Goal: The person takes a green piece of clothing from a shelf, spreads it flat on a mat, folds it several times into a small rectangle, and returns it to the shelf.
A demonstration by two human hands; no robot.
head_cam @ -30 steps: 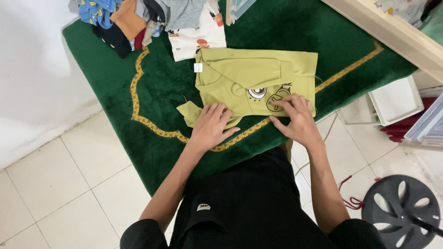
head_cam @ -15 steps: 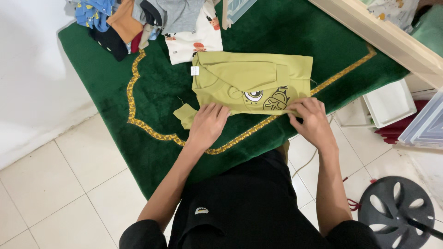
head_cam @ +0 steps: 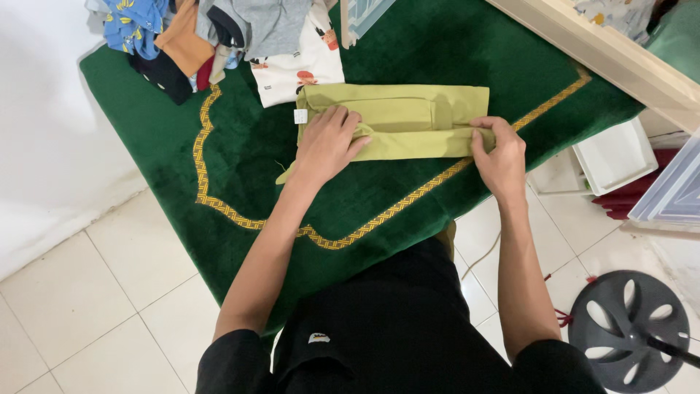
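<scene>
Lay folded at 12 o'clock on green rug (head_cam: 240, 146): olive shirt (head_cam: 408, 120). Pressed flat, fingers spread, at 9 o'clock end: left hand (head_cam: 326, 144). Pinched 3 o'clock edge: right hand (head_cam: 502, 155).

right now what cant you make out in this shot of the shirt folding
Head view only:
- Olive shirt: its printed front is folded under, hidden by its own cloth.
- Left hand lies flat, covering the collar end.
- Right hand: fingertips curl over the shirt's edge; grip underneath unseen.
- Small white tag: too small to read.
- Clothes pile: cut off by the top edge.
- Grey fan base: cut off at the bottom right.
</scene>
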